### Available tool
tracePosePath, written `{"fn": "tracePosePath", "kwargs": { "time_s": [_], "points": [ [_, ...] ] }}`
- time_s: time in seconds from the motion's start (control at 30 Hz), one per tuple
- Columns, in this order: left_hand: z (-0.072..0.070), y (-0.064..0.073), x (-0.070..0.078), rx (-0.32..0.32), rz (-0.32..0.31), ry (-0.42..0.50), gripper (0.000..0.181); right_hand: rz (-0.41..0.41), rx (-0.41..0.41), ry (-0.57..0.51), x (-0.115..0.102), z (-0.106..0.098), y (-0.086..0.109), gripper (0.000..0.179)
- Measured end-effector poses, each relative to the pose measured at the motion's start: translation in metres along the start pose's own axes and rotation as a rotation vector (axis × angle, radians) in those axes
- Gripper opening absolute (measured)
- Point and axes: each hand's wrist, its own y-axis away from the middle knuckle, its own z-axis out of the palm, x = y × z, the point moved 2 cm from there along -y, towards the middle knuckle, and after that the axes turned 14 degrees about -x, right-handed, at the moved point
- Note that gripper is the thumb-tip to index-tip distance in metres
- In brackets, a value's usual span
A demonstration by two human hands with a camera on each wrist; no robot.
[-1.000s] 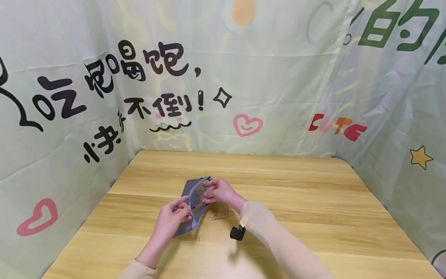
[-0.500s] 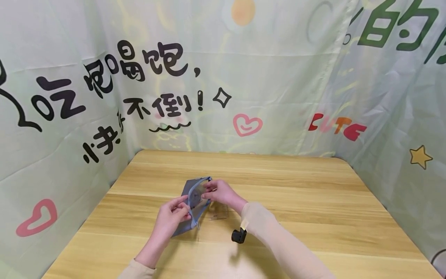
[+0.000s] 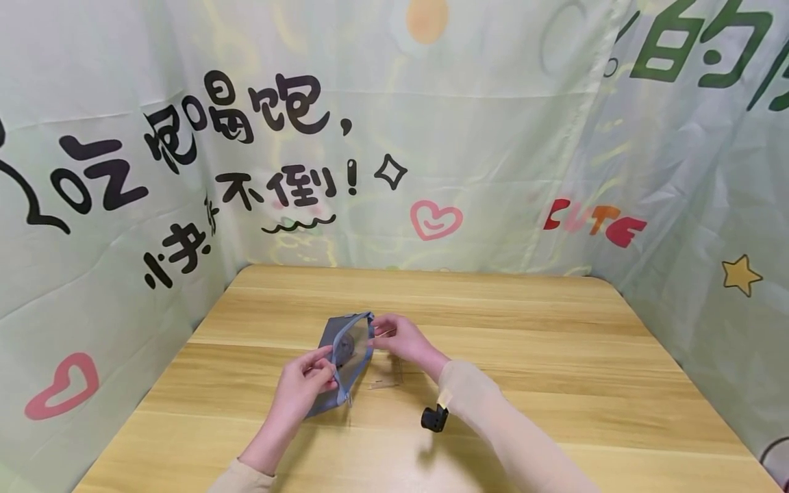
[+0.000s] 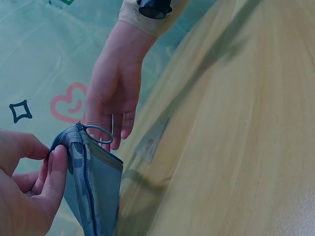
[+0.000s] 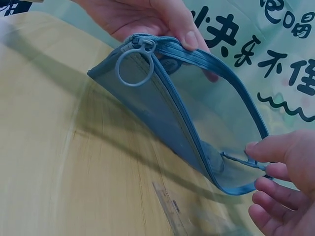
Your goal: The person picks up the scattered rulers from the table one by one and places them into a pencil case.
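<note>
A blue zip pouch [image 3: 327, 342] with see-through sides stands on the wooden table, its mouth held wide. My left hand [image 3: 302, 383] pinches the near part of its rim between thumb and fingers, close to the zip's ring pull [image 5: 135, 71]. At the far part of the rim, my right hand [image 3: 401, 339] has thumb and forefinger on either side of the edge, the other fingers loosely bent in the right wrist view. A round greyish shape [image 3: 344, 349] shows inside the pouch. Part of the right fingers is hidden behind the pouch in the left wrist view.
A clear flat plastic piece with ruler-like markings [image 3: 387, 375] lies on the table [image 3: 524, 342] just right of the pouch. A small black camera [image 3: 434, 418] hangs from the right sleeve. Printed cloth [image 3: 493, 137] encloses the table's back and sides.
My right hand has drawn back slightly to the right, from inside the pouch's mouth to its far rim. The round shape inside shows more plainly; the left hand keeps its grip.
</note>
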Motion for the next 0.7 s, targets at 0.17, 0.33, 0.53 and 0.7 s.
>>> {"fn": "tracePosePath", "kwargs": {
  "time_s": [0.17, 0.33, 0.53, 0.7],
  "points": [
    [0.0, -0.001, -0.002, 0.001, -0.009, 0.001, 0.045, -0.011, 0.024, 0.002, 0.002, -0.004, 0.004, 0.042],
    [0.001, 0.0, -0.002, -0.001, -0.01, -0.002, 0.045, -0.004, 0.034, 0.028, 0.005, -0.008, 0.005, 0.043],
    [0.001, 0.0, -0.001, 0.002, -0.018, 0.003, 0.045, 0.014, 0.029, 0.035, 0.008, -0.013, 0.007, 0.048],
    [0.001, 0.0, -0.001, 0.003, -0.01, 0.001, 0.046, 0.014, 0.031, 0.052, 0.012, -0.015, 0.007, 0.05]
  ]
}}
